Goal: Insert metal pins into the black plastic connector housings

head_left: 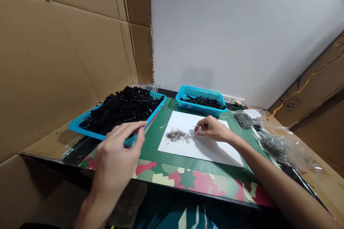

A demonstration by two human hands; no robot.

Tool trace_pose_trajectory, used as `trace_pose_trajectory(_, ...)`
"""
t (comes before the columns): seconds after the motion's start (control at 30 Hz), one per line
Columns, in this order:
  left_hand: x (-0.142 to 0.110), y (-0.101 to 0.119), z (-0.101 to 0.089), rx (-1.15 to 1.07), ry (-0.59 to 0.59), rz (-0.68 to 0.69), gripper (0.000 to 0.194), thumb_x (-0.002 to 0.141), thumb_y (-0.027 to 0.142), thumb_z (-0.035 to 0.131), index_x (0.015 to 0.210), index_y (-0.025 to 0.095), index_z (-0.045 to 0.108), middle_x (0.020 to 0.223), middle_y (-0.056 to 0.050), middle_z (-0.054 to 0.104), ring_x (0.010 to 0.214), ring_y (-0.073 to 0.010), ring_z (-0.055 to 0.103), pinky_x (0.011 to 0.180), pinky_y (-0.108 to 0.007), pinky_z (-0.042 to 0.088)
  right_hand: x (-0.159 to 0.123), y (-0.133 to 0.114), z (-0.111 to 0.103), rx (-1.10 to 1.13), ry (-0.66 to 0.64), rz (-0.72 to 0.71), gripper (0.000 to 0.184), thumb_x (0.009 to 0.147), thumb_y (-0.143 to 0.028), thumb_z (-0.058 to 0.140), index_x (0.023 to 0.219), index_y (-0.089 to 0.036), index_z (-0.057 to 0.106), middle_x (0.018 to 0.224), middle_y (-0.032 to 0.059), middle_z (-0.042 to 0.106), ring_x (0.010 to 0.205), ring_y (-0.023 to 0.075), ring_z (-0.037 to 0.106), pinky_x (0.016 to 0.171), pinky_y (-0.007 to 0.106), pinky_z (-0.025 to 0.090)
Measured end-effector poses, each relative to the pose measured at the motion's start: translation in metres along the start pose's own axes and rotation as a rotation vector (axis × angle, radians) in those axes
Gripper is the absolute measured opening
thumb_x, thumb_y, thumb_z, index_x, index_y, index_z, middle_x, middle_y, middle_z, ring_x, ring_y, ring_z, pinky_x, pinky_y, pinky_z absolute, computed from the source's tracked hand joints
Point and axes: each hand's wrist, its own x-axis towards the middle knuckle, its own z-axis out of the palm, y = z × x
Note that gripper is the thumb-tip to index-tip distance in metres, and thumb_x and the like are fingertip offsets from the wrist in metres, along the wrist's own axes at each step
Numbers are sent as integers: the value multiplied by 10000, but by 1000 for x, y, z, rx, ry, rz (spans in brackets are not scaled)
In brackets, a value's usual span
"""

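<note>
My left hand [120, 148] is at the front corner of a large blue tray [76, 127], thumb and forefinger drawn together. Whatever is between those fingertips, if anything, is too small to make out. Black fabric-like pieces [126, 103] are heaped in that tray. Over a white sheet [177, 118] my right hand [212, 128] is closed in a pinch, with a tiny pale sliver at its fingertips that I cannot identify. Just left of it, a loose pile of small metal pieces [177, 135] lies on the sheet.
A smaller blue basket [201, 109] with black pieces stands behind the sheet. Clear plastic bags of metal pieces [274, 146] lie at the right, near a yellow cable [303, 89]. Cardboard [67, 43] walls the left side; a power strip [233, 100] sits at the back.
</note>
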Motion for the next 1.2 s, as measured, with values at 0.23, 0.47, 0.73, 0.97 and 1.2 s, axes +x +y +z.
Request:
trace_pose_trajectory(0.23,41,-58,-40,348,-154,-157,179,938,343,666,988,225,790,939,-13,773,830,-210,657,782,-290,463,-11,7,22,42,15,24,135,832,-191,676,792,-159,801,629,2,632,601,141,476,587,268,349)
trace_pose_trajectory(0.47,50,-77,-48,307,-352,-137,373,943,569,634,1078,256,786,1072,-10,796,907,-212,689,760,-255,447,-11,6,23,-88,-11,29,136,889,-145,631,883,-165,765,841,62,752,716,179,601,647,277,386)
trace_pose_trajectory(0.73,56,-79,-37,562,-375,69,304,981,453,598,1030,218,784,1043,-47,804,1006,-279,673,829,-319,445,-16,5,21,52,66,75,153,862,-311,744,867,-164,786,740,37,709,677,167,552,605,266,358)
trace_pose_trajectory(0.97,58,-71,-36,578,-338,72,293,1015,341,517,1090,252,786,1059,-26,803,963,-262,672,815,-318,443,-14,6,22,126,28,54,86,818,-172,689,760,-154,750,691,22,676,664,156,515,616,269,367)
trace_pose_trajectory(1.2,59,-72,-35,603,-445,115,325,996,463,583,1079,260,822,1062,-43,814,927,-280,697,787,-319,420,-23,3,13,64,50,-4,114,969,-235,532,858,-209,526,738,-27,534,676,153,429,612,286,313)
